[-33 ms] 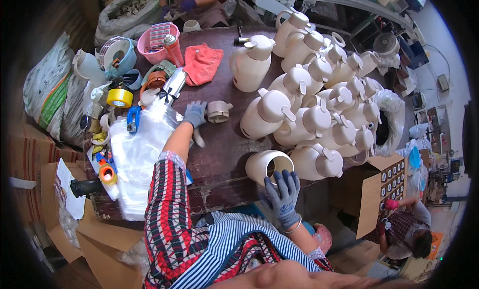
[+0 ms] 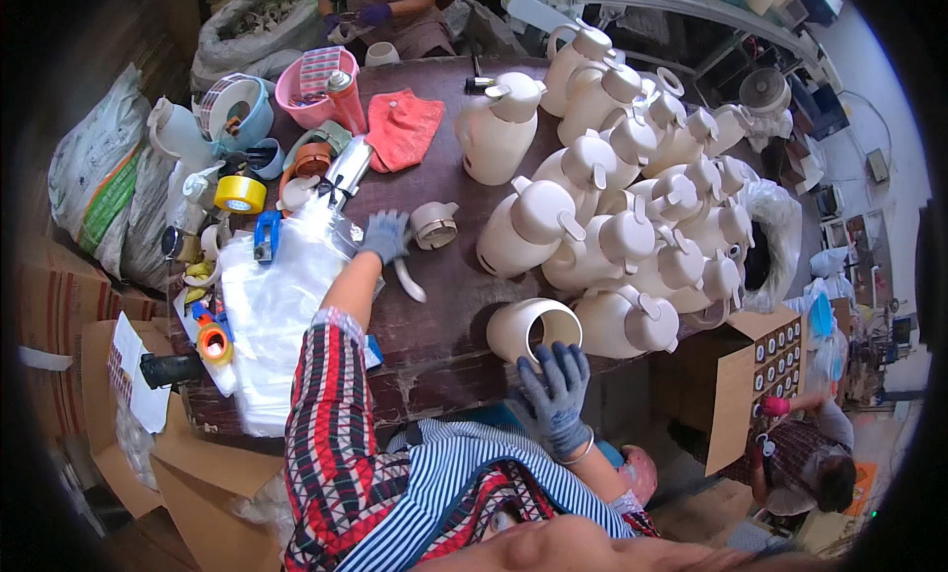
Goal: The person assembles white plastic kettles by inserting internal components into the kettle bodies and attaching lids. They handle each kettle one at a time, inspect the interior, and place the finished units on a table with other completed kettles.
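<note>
My left hand, in a grey glove, lies palm down over the table with its fingers spread. Beside its fingertips stands a beige lid collar, apart from them. A curved pale handle lies on the tabletop just below that hand. My right hand, also gloved, has its fingers stretched out against the near edge of an open beige jug body. This body lies tilted with its wide mouth toward my right hand. Several lidded beige jugs crowd the table's right side.
Clear plastic bags cover the table's left part, near yellow tape and a red cloth. A pink basket stands behind. Right of the table, a co-worker is beside a carton; another person sits across.
My left hand has shifted slightly toward me and its fingers spread wider. The pale handle has slid toward me and shows more fully. My right hand has moved slightly left and down.
</note>
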Action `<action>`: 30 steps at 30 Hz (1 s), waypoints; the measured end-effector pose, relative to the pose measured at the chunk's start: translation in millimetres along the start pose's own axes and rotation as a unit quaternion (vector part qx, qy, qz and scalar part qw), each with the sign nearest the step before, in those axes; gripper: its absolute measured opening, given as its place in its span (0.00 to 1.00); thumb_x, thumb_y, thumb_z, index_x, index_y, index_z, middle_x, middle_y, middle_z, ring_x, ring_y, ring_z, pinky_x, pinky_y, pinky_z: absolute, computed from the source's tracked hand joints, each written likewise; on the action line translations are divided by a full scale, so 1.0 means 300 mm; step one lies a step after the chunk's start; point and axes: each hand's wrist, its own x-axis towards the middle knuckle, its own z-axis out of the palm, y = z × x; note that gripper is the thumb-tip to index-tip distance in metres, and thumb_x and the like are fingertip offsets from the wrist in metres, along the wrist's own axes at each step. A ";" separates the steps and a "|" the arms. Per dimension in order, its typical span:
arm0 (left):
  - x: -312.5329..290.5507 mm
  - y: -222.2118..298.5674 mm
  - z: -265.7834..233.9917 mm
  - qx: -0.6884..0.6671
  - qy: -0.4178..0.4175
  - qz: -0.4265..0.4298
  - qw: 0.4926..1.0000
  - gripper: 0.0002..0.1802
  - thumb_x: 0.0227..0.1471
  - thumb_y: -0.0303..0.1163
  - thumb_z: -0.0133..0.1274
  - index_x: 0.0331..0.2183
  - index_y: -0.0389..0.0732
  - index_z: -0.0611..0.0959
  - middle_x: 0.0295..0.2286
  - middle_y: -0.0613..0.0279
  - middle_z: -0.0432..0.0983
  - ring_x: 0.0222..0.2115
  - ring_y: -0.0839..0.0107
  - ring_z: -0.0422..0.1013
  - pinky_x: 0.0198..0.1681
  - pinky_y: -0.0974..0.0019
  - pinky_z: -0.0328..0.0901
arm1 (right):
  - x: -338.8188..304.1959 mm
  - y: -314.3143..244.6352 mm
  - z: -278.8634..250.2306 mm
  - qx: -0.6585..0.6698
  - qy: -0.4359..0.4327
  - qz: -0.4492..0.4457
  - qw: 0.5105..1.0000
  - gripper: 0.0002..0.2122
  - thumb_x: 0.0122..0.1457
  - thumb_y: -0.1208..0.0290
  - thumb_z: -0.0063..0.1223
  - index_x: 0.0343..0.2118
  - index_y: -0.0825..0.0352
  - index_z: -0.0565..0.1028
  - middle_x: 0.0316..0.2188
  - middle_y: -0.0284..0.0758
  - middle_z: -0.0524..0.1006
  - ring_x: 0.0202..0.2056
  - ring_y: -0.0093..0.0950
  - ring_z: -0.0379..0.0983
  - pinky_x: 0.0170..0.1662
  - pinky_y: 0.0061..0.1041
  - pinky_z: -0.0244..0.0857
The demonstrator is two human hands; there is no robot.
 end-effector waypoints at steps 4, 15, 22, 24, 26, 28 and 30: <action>-0.208 -0.021 0.144 -0.206 0.128 -0.097 0.965 0.40 0.37 0.44 0.67 0.51 0.42 0.70 0.43 0.48 0.74 0.46 0.48 0.71 0.51 0.53 0.66 | 0.044 -0.105 0.016 0.110 -0.004 -0.069 0.991 0.26 0.51 0.61 0.63 0.55 0.60 0.74 0.57 0.42 0.70 0.57 0.43 0.67 0.59 0.45 0.60; -0.987 0.380 -0.180 -0.789 0.114 0.001 0.604 0.50 0.44 0.20 0.61 0.66 0.38 0.56 0.62 0.54 0.58 0.64 0.65 0.54 0.67 0.62 0.50 | 0.198 -0.222 0.054 0.402 -0.015 0.090 0.911 0.28 0.44 0.61 0.72 0.46 0.68 0.72 0.41 0.42 0.72 0.41 0.39 0.71 0.46 0.36 0.67; -1.206 0.381 -0.222 -0.836 0.041 0.035 0.546 0.45 0.56 0.36 0.59 0.67 0.38 0.56 0.61 0.53 0.60 0.62 0.64 0.58 0.65 0.60 0.53 | 0.169 -0.381 -0.059 0.340 -0.022 0.064 0.938 0.17 0.49 0.63 0.70 0.34 0.65 0.72 0.28 0.37 0.73 0.27 0.33 0.73 0.31 0.29 0.68; -1.197 0.352 -0.302 -0.778 0.075 0.081 0.618 0.36 0.64 0.51 0.46 0.62 0.35 0.64 0.56 0.54 0.67 0.56 0.68 0.64 0.60 0.62 0.59 | 0.144 -0.408 -0.062 0.351 -0.008 0.055 0.935 0.16 0.50 0.65 0.71 0.32 0.66 0.72 0.25 0.35 0.73 0.23 0.28 0.73 0.27 0.26 0.68; -1.172 0.356 -0.245 -0.766 0.073 0.077 0.634 0.37 0.65 0.56 0.41 0.62 0.36 0.64 0.56 0.53 0.67 0.56 0.67 0.64 0.60 0.61 0.61 | 0.137 -0.449 -0.079 0.317 -0.033 0.051 0.947 0.16 0.51 0.63 0.70 0.32 0.65 0.73 0.25 0.36 0.74 0.23 0.31 0.75 0.27 0.29 0.68; -1.130 0.404 -0.204 -0.890 0.014 0.066 0.450 0.37 0.66 0.57 0.37 0.62 0.37 0.63 0.56 0.52 0.68 0.57 0.63 0.65 0.61 0.59 0.61 | 0.136 -0.473 -0.072 0.262 -0.037 0.025 0.964 0.16 0.51 0.61 0.69 0.32 0.65 0.73 0.26 0.37 0.74 0.24 0.33 0.76 0.28 0.31 0.69; -1.099 0.444 -0.193 -0.955 -0.045 0.066 0.287 0.36 0.66 0.57 0.36 0.63 0.38 0.63 0.56 0.51 0.68 0.57 0.61 0.66 0.62 0.57 0.61 | 0.136 -0.482 -0.060 0.215 -0.063 0.018 0.974 0.19 0.52 0.55 0.66 0.36 0.65 0.73 0.28 0.38 0.75 0.26 0.35 0.77 0.28 0.32 0.70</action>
